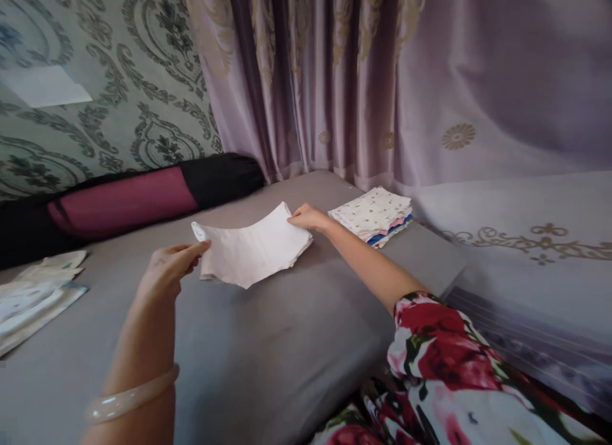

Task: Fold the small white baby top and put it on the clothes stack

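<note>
A white folded cloth (253,247) hangs between my two hands, sagging in the middle just above the grey bed sheet. My left hand (174,263) pinches its left edge, where a bit of printed pattern shows. At the upper right corner, my right hand (308,217) grips the cloth between thumb and fingers. Several layers show along its right and lower edges. Right of my right hand lies a stack of folded cloths (373,212), the top one white with small prints, with pink and blue edges below.
More folded cloths (38,295) lie at the left edge of the grey bed (268,356). A black and maroon bolster (129,199) rests along the patterned wall. Lilac curtains (325,101) hang behind the bed and down its right side.
</note>
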A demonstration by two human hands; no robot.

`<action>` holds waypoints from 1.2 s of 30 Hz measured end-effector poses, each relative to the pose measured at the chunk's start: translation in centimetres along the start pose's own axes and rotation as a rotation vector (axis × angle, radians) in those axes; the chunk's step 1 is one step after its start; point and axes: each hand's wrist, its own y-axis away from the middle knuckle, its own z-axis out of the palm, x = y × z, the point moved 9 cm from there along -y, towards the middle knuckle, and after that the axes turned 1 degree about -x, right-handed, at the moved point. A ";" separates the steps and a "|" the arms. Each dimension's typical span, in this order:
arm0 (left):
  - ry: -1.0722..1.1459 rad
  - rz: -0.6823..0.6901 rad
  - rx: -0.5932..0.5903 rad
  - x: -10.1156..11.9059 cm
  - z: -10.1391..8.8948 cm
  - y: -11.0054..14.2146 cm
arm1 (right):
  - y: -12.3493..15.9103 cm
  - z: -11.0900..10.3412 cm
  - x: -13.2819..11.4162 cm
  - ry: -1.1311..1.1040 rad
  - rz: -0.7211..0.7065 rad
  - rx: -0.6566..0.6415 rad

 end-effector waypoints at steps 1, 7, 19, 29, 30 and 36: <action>0.052 0.019 -0.026 0.6 1.2 0.2 | 0.2 -1.5 0.7 -0.002 0.019 0.018; 0.291 0.094 -0.173 4.6 9.2 1.7 | 1.5 -10.4 4.9 0.013 0.112 0.151; 0.592 0.227 -0.418 13.3 23.3 6.4 | 2.3 -23.7 11.2 0.476 0.354 0.273; 0.688 0.142 -0.536 14.7 31.3 9.9 | 1.7 -28.2 15.4 0.663 0.379 0.416; 0.696 0.135 -0.536 14.6 31.7 10.1 | 1.6 -28.3 15.7 0.662 0.373 0.430; 0.689 0.088 -0.531 13.5 33.5 10.4 | 0.7 -28.4 17.9 0.691 0.370 0.467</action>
